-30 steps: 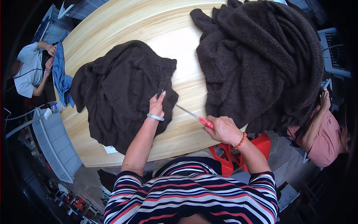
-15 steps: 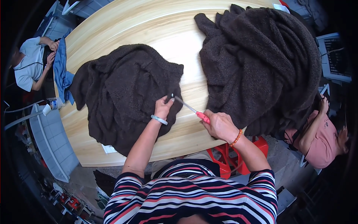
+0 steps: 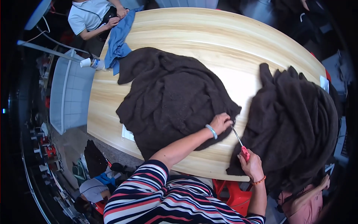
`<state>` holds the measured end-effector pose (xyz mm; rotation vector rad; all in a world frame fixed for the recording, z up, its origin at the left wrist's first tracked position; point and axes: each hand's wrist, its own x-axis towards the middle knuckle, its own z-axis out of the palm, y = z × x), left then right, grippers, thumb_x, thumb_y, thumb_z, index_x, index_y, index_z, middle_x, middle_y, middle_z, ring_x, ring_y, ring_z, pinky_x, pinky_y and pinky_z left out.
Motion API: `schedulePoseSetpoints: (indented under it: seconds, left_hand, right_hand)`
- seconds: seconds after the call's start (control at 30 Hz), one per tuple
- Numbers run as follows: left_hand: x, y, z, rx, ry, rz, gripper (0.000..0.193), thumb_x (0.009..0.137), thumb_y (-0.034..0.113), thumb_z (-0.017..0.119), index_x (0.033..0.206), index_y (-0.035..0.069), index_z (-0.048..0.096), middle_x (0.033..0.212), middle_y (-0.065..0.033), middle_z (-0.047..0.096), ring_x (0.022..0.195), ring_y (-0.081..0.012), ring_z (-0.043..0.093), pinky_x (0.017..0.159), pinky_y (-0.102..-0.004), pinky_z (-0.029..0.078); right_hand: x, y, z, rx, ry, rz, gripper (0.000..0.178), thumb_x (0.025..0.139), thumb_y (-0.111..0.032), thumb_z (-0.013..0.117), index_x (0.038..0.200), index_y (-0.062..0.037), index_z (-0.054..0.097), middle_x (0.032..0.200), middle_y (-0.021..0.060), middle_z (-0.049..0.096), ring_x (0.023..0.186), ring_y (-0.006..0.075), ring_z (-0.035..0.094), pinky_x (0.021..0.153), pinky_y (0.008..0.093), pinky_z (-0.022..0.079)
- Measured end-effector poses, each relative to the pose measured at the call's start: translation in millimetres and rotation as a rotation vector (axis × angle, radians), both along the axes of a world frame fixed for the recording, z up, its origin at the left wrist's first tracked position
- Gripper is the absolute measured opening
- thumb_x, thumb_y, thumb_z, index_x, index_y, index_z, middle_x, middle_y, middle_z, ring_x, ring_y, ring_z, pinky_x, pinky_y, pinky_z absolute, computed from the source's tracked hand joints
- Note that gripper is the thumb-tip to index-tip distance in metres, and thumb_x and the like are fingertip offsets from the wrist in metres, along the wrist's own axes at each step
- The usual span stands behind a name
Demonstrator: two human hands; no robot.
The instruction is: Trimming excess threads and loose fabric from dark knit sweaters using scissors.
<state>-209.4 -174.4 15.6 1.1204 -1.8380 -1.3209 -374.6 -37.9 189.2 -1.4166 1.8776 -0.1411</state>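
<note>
A dark brown knitted garment [image 3: 179, 93] lies bunched on the pale wooden table. My left hand [image 3: 220, 123], wearing a pale bangle, pinches its fabric at the right-hand edge. My right hand [image 3: 253, 166], with an orange bead bracelet, is wrapped around the red handle of a tool with a long thin metal shaft [image 3: 237, 136]. The shaft points up and left, its tip right beside my left fingertips. Whether the tip touches the knit, I cannot tell. To the right of my hands is a large heap of the same dark knitwear [image 3: 294, 119].
A blue cloth [image 3: 120, 43] lies at the table's left end, by a co-worker's hands [image 3: 115, 21]. Near it are a white-capped container [image 3: 91, 63] and a white bin [image 3: 61, 97]. A red stool [image 3: 236, 198] stands by the near edge. Another person in pink [image 3: 304, 205] is at lower right.
The whole view has turned, so table and garments sit differently in it. My left hand is now nearer the garment's right corner, and the tool has followed, staying in my right hand.
</note>
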Motion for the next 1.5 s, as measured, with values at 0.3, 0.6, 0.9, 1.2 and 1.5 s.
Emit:
schedulePoseSetpoints:
  seconds: [0.3,0.6,0.9,1.2,1.5]
  left_hand:
    - [129,-65,90,-0.557,-0.202,0.326,0.029,0.075,0.014,0.071,0.101,0.004,0.064,0.104,-0.0147,0.064,0.099,-0.0343,0.060,0.088,-0.0425,0.047]
    - [351,-152,25,-0.285,-0.470,0.694,0.020,0.084,0.011,0.065,0.101,0.001,0.066,0.097,-0.0165,0.067,0.093,-0.0317,0.064,0.085,-0.0371,0.049]
    - [396,-118,108,0.412,0.507,0.649,0.019,0.097,0.015,0.058,0.106,-0.001,0.064,0.100,-0.0042,0.068,0.088,-0.0091,0.063,0.081,-0.0234,0.051]
    - [409,-4,126,0.763,0.125,0.197,0.018,0.091,0.013,0.064,0.103,0.000,0.063,0.095,-0.0039,0.069,0.083,-0.0120,0.065,0.077,-0.0248,0.051]
    - [210,10,104,-0.503,-0.438,-0.054,0.041,0.079,0.013,0.071,0.117,0.005,0.061,0.125,-0.0140,0.057,0.115,-0.0336,0.054,0.095,-0.0434,0.043]
  right_hand:
    - [47,-99,9,-0.292,0.038,0.047,0.020,0.086,-0.015,0.065,0.104,-0.0079,0.058,0.083,0.0198,0.065,0.081,0.0422,0.063,0.070,0.0480,0.049]
    - [210,-281,-66,-0.565,0.117,0.364,0.033,0.078,-0.019,0.072,0.102,-0.0052,0.054,0.097,0.0143,0.061,0.086,0.0346,0.063,0.073,0.0450,0.042]
    - [258,-361,-119,-0.429,0.153,0.406,0.033,0.077,-0.017,0.066,0.105,-0.0039,0.056,0.093,0.0219,0.067,0.093,0.0390,0.064,0.074,0.0470,0.048]
    - [78,-288,7,0.024,-0.530,0.183,0.026,0.085,0.000,0.064,0.110,-0.0012,0.061,0.082,0.0021,0.062,0.072,0.0072,0.057,0.068,0.0245,0.049]
    - [35,-175,-63,-0.160,0.031,0.236,0.035,0.086,-0.018,0.067,0.118,-0.0054,0.057,0.095,0.0206,0.066,0.095,0.0420,0.062,0.083,0.0438,0.049]
